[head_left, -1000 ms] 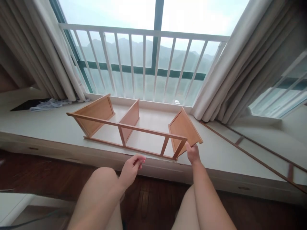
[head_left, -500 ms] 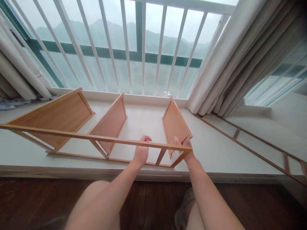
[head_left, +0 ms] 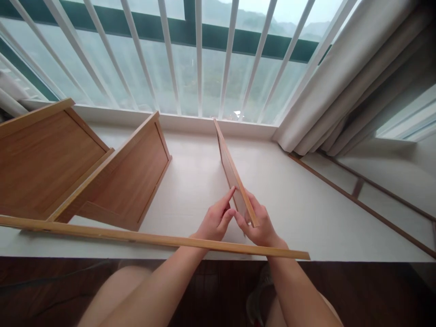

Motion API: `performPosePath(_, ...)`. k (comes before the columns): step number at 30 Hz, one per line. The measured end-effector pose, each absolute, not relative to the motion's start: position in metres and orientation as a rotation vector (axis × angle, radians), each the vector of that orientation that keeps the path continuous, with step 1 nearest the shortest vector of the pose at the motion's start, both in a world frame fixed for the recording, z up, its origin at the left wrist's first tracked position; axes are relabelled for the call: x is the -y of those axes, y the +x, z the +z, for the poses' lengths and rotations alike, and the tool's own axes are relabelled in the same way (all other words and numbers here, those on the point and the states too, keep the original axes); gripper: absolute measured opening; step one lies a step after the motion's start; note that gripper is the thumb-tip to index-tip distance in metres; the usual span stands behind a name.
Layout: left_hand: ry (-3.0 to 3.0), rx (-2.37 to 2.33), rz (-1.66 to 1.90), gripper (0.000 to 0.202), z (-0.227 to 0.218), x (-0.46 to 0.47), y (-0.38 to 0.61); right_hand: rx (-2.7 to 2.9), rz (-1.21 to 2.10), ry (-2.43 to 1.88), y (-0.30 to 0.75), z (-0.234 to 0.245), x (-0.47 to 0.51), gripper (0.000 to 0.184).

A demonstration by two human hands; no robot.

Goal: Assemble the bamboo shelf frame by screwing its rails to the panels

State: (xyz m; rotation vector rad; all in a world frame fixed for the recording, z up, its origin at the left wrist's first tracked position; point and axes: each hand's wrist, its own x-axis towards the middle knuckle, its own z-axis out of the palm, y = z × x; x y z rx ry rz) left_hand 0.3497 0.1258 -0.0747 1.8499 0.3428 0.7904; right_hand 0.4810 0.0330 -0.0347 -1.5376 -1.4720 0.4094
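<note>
Wooden panel, long axis toward the window; my right hand grips its near end, left hand alongside, grip unclear.

The only view comes from a single camera worn on the person's head, facing forward and tilted steeply down. It looks over a bare left knee at the lower left and a dark brown floor along the bottom edge, onto a flat white ledge across the middle. Farther off, a white barred railing and a green-framed glass window are cut by the top edge. The left hand and right hand, just below centre, are within arm's reach.
</note>
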Motion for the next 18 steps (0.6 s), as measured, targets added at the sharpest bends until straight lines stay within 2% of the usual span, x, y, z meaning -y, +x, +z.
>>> performPosePath(8,1.68,-0.261,0.788,0.068,-0.084,-0.119,0.346,1.421,0.71,-1.333,0.48,-0.026,-0.03,0.074)
performPosePath(13,1.661,-0.299,0.797,0.068,-0.086,-0.116,0.344,1.274,1.017,-1.127,0.478,-0.033,-0.027,0.094)
performPosePath(18,1.666,-0.357,0.819,0.064,-0.081,-0.108,0.339,1.075,1.104,-1.012,0.472,-0.043,-0.029,0.081)
